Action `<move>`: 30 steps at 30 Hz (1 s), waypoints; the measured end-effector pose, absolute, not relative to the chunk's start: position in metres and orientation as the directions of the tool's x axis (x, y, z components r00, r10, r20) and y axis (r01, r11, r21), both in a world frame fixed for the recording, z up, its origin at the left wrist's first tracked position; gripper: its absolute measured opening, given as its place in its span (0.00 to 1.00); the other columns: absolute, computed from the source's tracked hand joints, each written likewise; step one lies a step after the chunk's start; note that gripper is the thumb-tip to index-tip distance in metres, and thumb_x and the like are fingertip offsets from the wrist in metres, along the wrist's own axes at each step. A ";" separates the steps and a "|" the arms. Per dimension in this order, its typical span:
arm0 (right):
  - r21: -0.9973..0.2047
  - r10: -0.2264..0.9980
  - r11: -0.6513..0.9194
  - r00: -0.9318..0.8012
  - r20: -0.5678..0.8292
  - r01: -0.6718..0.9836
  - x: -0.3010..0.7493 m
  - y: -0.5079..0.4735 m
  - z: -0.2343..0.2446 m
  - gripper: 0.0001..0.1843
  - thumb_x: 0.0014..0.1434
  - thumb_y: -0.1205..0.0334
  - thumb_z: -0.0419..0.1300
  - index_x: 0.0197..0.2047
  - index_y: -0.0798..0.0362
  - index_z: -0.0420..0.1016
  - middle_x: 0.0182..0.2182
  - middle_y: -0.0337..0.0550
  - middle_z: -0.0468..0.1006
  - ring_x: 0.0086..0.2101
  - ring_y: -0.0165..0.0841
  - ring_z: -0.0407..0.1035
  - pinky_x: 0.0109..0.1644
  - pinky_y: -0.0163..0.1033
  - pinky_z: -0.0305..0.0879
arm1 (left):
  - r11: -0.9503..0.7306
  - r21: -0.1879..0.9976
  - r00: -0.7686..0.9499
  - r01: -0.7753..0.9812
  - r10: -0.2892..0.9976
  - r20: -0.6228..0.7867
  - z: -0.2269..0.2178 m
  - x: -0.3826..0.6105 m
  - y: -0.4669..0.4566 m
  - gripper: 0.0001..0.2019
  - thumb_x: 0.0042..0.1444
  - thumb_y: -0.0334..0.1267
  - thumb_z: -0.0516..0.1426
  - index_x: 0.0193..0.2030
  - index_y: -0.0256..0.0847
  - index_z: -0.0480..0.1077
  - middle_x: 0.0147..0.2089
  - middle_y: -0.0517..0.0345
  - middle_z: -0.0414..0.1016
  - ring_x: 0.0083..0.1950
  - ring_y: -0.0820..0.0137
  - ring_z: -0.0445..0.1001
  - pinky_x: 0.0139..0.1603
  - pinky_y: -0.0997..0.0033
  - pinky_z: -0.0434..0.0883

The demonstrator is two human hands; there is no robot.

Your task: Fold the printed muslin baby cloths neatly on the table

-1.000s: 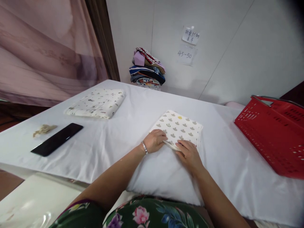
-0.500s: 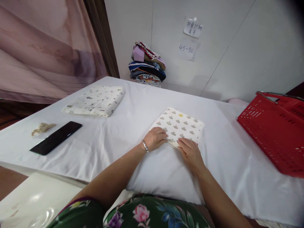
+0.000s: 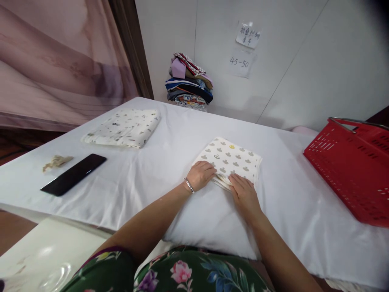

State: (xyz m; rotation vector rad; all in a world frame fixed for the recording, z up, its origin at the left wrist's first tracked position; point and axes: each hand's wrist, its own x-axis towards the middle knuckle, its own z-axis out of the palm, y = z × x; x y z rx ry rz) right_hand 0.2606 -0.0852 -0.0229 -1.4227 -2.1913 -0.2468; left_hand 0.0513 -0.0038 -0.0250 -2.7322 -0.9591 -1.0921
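A folded white cloth [image 3: 233, 156] printed with grey cloud-like shapes and a yellow mark lies flat in front of me, its layers showing along the near edge. At its near left corner my left hand [image 3: 201, 175], a silver bracelet on the wrist, pinches the edge with fingers closed. My right hand [image 3: 244, 192] grips the same edge further right, fingers lying on top and the thumb mostly hidden. Some of the layers are lifted slightly between the two hands.
Another folded patterned cloth [image 3: 124, 128] lies at the back left. Nearer are a black phone [image 3: 73, 174] and a crumpled beige scrap [image 3: 57, 162]. A red plastic basket [image 3: 349, 174] stands at right. Behind the table [image 3: 170, 134] rises a stack of folded fabrics [image 3: 189, 87].
The upper layers at the cloth's near edge have lifted and parted a little between my hands. Both hands have shifted very slightly; the cloth stays in place.
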 end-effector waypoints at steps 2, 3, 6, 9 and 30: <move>-0.120 0.779 0.428 -0.298 0.552 0.896 0.263 -0.083 -0.023 0.20 0.64 0.67 0.44 0.57 0.52 0.64 0.51 0.47 0.71 0.52 0.37 0.63 0.54 0.45 0.58 | -0.812 0.142 0.560 0.567 0.506 0.656 -0.025 0.054 -0.003 0.09 0.60 0.38 0.50 0.40 0.41 0.71 0.38 0.56 0.74 0.42 0.69 0.69 0.45 0.66 0.63; -0.114 0.768 0.420 -0.286 0.574 0.900 0.264 -0.083 -0.023 0.20 0.64 0.68 0.44 0.57 0.52 0.63 0.51 0.47 0.71 0.52 0.36 0.63 0.54 0.45 0.57 | -0.813 0.126 0.565 0.568 0.497 0.658 -0.025 0.056 -0.002 0.09 0.60 0.37 0.50 0.40 0.41 0.71 0.38 0.56 0.74 0.43 0.69 0.69 0.45 0.66 0.63; -0.060 0.760 0.428 -0.323 0.564 0.902 0.266 -0.082 -0.027 0.21 0.62 0.71 0.44 0.55 0.51 0.66 0.51 0.46 0.71 0.52 0.36 0.63 0.55 0.45 0.56 | -0.818 0.086 0.601 0.569 0.485 0.635 -0.028 0.059 -0.002 0.09 0.60 0.35 0.49 0.37 0.41 0.71 0.36 0.55 0.73 0.42 0.68 0.68 0.44 0.65 0.63; -0.013 0.768 0.461 -0.392 0.507 0.887 0.266 -0.084 -0.031 0.20 0.61 0.73 0.45 0.52 0.51 0.69 0.50 0.44 0.72 0.52 0.38 0.63 0.53 0.46 0.57 | -0.826 0.066 0.633 0.560 0.478 0.609 -0.033 0.059 -0.002 0.09 0.60 0.34 0.49 0.35 0.41 0.71 0.35 0.55 0.73 0.41 0.68 0.68 0.43 0.65 0.62; -0.362 0.899 0.407 -0.299 0.319 0.838 0.270 -0.073 0.010 0.21 0.64 0.56 0.45 0.60 0.47 0.60 0.60 0.44 0.59 0.59 0.38 0.52 0.57 0.49 0.59 | -0.810 0.174 0.604 0.561 0.544 0.583 -0.032 0.053 -0.006 0.08 0.55 0.30 0.52 0.38 0.41 0.71 0.38 0.54 0.73 0.42 0.67 0.68 0.45 0.64 0.63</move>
